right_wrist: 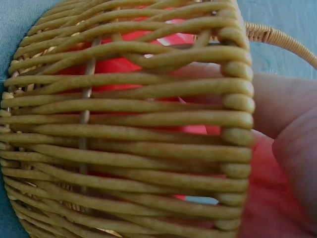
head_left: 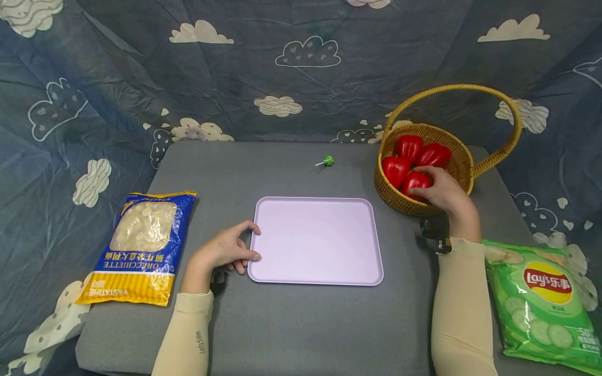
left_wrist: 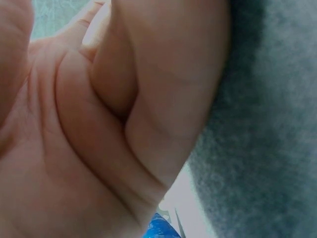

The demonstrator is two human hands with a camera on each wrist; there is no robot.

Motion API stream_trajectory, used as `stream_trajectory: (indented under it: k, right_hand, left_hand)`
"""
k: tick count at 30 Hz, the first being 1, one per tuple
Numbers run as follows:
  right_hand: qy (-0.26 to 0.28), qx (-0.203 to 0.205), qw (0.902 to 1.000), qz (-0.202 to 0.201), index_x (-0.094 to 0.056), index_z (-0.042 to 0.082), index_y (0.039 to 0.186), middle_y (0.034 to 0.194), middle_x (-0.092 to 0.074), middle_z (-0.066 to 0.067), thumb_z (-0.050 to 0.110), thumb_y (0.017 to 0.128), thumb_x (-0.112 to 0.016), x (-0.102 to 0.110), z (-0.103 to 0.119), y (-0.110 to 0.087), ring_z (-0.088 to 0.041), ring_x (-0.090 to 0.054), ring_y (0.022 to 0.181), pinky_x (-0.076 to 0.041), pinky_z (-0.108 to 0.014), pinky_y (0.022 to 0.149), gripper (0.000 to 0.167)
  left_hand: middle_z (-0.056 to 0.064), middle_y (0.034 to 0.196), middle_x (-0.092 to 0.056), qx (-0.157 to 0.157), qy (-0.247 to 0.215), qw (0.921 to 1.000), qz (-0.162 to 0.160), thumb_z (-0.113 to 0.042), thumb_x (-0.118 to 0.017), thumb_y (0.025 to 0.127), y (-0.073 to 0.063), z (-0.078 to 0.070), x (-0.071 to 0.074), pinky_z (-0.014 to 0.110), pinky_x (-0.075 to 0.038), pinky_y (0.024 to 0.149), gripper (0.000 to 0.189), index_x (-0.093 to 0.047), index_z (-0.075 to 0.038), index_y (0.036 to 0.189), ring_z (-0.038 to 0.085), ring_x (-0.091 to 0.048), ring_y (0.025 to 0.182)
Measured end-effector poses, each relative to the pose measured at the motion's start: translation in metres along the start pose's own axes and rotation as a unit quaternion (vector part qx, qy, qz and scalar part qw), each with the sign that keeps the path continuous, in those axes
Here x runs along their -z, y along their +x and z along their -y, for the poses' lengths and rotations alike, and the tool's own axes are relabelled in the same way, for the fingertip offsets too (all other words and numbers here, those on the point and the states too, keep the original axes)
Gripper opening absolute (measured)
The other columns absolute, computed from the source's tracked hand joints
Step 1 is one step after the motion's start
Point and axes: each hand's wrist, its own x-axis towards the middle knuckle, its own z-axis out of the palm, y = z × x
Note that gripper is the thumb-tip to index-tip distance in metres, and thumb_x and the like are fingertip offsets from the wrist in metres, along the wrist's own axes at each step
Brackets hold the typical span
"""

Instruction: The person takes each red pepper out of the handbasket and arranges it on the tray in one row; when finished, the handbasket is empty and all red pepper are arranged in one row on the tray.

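My right hand point(head_left: 442, 190) reaches into a wicker basket point(head_left: 414, 207) at the back right, thumb and fingers pinching a shiny red apple point(head_left: 416, 181) near the front rim. Several more red apples point(head_left: 409, 148) lie behind it. In the right wrist view, the woven wall point(right_wrist: 124, 134) hides most of the held apple and the fingertips. At the left edge of a pale lilac tray point(head_left: 315, 241), my left hand point(head_left: 226, 247) holds the rim with thumb and index finger, the other fingers curled below. Its palm point(left_wrist: 74, 129) fills much of the left wrist view.
A blue and yellow pasta bag point(head_left: 141, 248) lies at the left. A green lollipop point(head_left: 328, 161) rests behind the tray. Beside the right forearm lies a green chip bag point(head_left: 541, 308). The basket's tall handle point(head_left: 451, 90) arches over it. Patterned cloth surrounds the grey table point(head_left: 310, 329).
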Motion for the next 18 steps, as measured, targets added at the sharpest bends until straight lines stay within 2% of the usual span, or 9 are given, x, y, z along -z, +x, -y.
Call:
stream_trajectory:
  k: [10,18]
  right_hand:
    - [-0.009,0.002,1.0,-0.002,-0.032,0.002,0.163,0.16,-0.034,-0.036,0.026,0.1,-0.073,0.002,0.002,-0.003,-0.058,-0.032,0.141,-0.035,-0.076,0.115,0.079]
    - [-0.014,0.021,0.9991,-0.033,-0.036,0.005,0.163,0.166,-0.025,-0.036,0.022,0.101,-0.07,0.008,0.001,-0.012,-0.059,-0.024,0.15,-0.024,-0.077,0.119,0.073]
  left_hand:
    - [0.006,0.068,-0.07,-0.005,-0.001,1.0,0.003,-0.028,-0.085,0.092,0.0,0.001,0.0,0.028,-0.047,0.05,0.057,-0.053,-0.024,0.139,0.018,-0.068,0.052]
    - [0.005,0.068,-0.07,-0.006,-0.002,1.0,0.0,-0.026,-0.085,0.091,0.0,0.001,-0.001,0.027,-0.047,0.049,0.055,-0.053,-0.024,0.136,0.017,-0.068,0.051]
